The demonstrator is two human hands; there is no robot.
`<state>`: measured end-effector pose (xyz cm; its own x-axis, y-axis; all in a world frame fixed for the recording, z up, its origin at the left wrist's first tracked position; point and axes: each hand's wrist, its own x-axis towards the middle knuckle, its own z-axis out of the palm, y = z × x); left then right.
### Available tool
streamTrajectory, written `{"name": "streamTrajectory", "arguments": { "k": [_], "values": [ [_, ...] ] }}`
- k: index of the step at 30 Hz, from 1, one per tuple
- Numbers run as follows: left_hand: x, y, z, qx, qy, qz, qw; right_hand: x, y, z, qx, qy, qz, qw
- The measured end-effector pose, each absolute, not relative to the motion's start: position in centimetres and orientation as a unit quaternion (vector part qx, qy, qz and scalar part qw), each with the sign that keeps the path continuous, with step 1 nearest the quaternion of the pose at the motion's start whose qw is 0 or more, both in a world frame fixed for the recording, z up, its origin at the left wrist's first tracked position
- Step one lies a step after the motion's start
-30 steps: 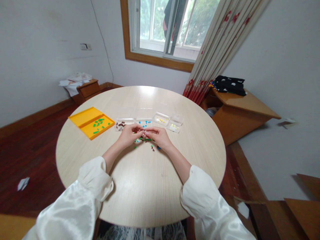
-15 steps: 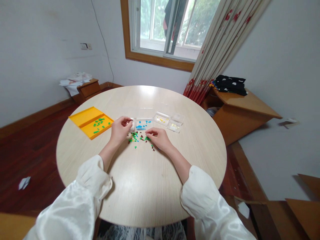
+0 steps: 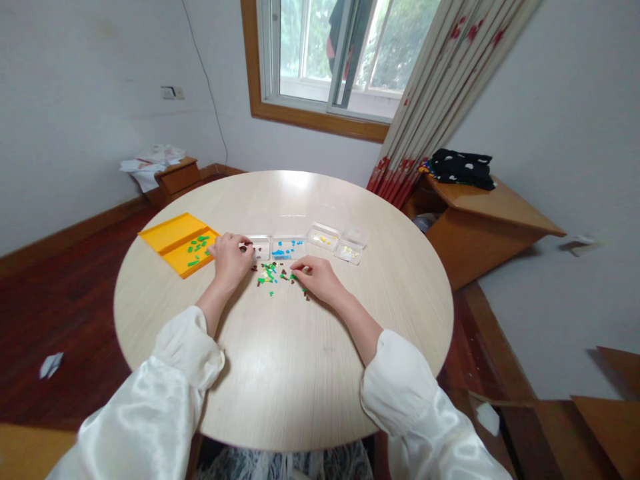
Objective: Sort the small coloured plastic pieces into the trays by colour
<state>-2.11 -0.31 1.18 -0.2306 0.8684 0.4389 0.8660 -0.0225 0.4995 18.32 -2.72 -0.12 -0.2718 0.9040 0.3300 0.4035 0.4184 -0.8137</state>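
Note:
My left hand (image 3: 231,262) is over the left end of the row of clear boxes, its fingers closed in a pinch on a small dark brown building-block piece (image 3: 243,248). Beside its fingertips lies a clear box (image 3: 262,239) with a few brown pieces. My right hand (image 3: 319,278) rests at the right side of a loose pile of small green, brown, yellow and blue pieces (image 3: 269,272). Its thumb and forefinger are pressed together, and what lies between them is too small to make out.
A yellow open case (image 3: 173,227) with green pieces lies at left. Behind the pile stand a clear box with blue pieces (image 3: 289,248), one with yellow pieces (image 3: 324,237) and one with pale pieces (image 3: 349,251). All are on a round wooden table (image 3: 290,360).
My left hand has shifted left, uncovering more of the clear box with brown pieces and covering the yellow case's right corner. My right hand has stayed almost still.

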Motion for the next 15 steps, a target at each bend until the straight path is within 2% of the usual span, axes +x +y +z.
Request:
{"name": "streamTrajectory", "arguments": {
  "k": [15],
  "values": [
    [-2.30,-0.02,0.74,0.615,0.708,0.347,0.019,18.35,-2.85,0.02,-0.455,-0.752,0.284,0.383]
  ]
}}
